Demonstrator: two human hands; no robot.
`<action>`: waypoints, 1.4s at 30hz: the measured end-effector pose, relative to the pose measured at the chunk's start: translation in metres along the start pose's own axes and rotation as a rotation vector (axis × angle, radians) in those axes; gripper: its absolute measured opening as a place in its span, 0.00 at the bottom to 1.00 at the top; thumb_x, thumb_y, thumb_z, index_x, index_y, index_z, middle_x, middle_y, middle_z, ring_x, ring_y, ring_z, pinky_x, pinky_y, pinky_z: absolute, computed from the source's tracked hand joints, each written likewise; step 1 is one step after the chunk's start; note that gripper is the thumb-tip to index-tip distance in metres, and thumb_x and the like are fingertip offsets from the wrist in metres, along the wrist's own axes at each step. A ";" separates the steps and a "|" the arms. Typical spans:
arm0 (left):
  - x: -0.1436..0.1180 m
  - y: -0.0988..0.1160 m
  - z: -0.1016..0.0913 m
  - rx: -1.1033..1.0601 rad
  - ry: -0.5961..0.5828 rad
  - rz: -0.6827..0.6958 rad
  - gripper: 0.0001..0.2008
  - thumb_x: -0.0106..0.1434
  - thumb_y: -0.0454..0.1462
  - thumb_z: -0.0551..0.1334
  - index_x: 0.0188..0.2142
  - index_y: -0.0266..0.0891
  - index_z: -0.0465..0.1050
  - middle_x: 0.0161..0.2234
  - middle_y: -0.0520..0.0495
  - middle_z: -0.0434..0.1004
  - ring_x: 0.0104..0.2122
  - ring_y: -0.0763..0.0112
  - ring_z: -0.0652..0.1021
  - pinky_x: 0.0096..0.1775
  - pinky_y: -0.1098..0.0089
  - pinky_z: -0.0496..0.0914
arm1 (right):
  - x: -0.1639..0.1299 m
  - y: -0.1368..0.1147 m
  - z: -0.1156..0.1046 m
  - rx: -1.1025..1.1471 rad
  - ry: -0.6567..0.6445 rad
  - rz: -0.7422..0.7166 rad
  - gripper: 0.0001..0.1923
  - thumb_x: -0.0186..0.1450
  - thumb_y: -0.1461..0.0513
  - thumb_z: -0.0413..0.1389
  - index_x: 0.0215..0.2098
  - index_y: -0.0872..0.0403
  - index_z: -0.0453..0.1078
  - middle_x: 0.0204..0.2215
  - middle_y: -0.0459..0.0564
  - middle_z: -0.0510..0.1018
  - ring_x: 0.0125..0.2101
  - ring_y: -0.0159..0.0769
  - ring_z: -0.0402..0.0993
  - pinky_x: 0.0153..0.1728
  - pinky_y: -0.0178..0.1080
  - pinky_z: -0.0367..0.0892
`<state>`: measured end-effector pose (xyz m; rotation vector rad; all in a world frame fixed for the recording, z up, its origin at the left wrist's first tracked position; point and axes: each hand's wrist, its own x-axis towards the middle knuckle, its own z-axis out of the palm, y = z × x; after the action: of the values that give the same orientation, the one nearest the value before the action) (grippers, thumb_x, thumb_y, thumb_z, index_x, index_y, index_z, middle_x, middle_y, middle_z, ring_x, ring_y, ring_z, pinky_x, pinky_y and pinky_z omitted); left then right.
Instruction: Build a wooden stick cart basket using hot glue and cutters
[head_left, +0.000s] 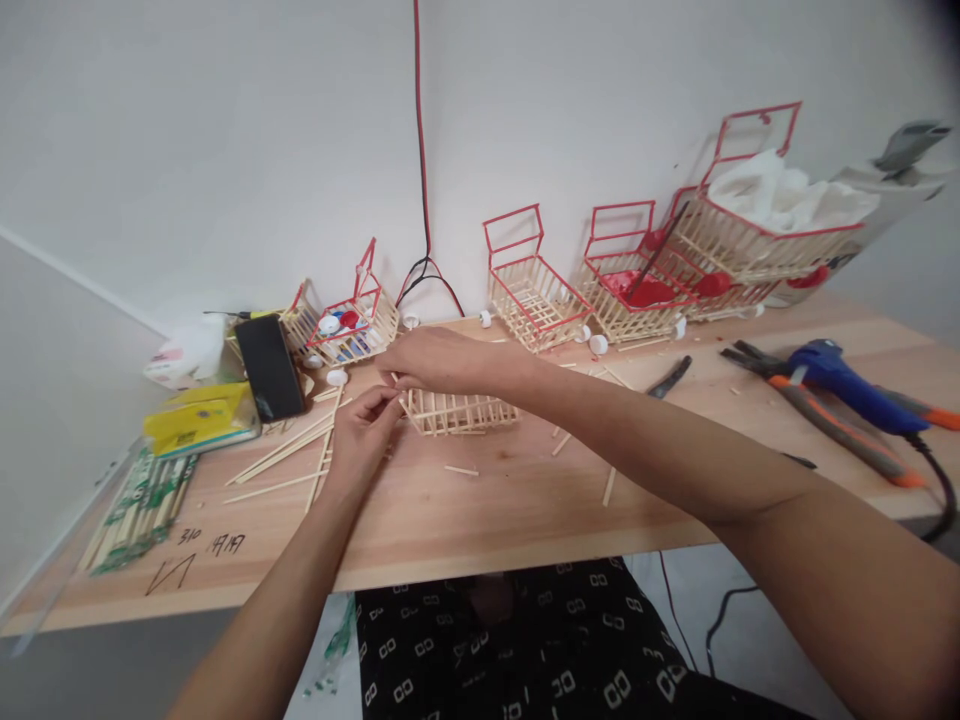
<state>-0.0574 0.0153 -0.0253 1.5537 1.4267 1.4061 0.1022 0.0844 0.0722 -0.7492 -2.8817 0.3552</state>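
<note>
An unpainted basket frame of thin wooden sticks (461, 412) lies on the wooden table (525, 500). My right hand (439, 362) rests over its top left corner and grips the frame. My left hand (364, 430) is at the frame's left end, with its fingertips pinched on a thin stick at that corner. Loose wooden sticks (289, 455) lie just left of my left hand.
Several finished red-trimmed stick baskets (532, 290) stand along the wall. A blue glue gun (855, 385) and orange-handled pliers (832, 420) lie at the right. A black phone (270, 365), a yellow pack (201, 418) and packed chopsticks (139, 505) sit at the left.
</note>
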 end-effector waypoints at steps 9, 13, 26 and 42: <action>0.000 0.003 0.001 0.052 -0.004 0.012 0.10 0.57 0.42 0.67 0.30 0.38 0.80 0.27 0.49 0.80 0.29 0.69 0.75 0.33 0.71 0.67 | -0.002 -0.002 -0.001 -0.013 -0.015 0.020 0.05 0.66 0.66 0.57 0.39 0.57 0.76 0.38 0.55 0.81 0.35 0.35 0.71 0.34 0.35 0.57; -0.001 0.003 0.003 0.032 0.006 0.002 0.10 0.56 0.43 0.67 0.30 0.37 0.81 0.28 0.48 0.81 0.29 0.68 0.76 0.33 0.71 0.68 | -0.002 0.000 0.000 0.022 -0.017 0.018 0.05 0.66 0.66 0.58 0.39 0.57 0.76 0.37 0.54 0.81 0.34 0.34 0.70 0.33 0.35 0.57; 0.002 -0.004 0.003 0.006 0.019 -0.004 0.10 0.55 0.43 0.68 0.31 0.39 0.82 0.31 0.48 0.82 0.30 0.68 0.77 0.35 0.70 0.70 | -0.002 0.008 0.007 0.086 0.027 -0.030 0.04 0.66 0.67 0.58 0.37 0.58 0.75 0.34 0.52 0.80 0.32 0.32 0.70 0.33 0.34 0.58; -0.002 -0.001 0.003 0.040 0.026 -0.018 0.11 0.56 0.42 0.68 0.34 0.38 0.82 0.34 0.46 0.83 0.31 0.66 0.78 0.34 0.69 0.71 | -0.005 0.007 0.007 0.073 0.036 -0.051 0.05 0.66 0.68 0.57 0.36 0.59 0.76 0.35 0.54 0.81 0.33 0.33 0.70 0.34 0.35 0.58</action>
<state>-0.0544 0.0143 -0.0272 1.5489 1.4892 1.4005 0.1084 0.0869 0.0633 -0.6613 -2.8313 0.4340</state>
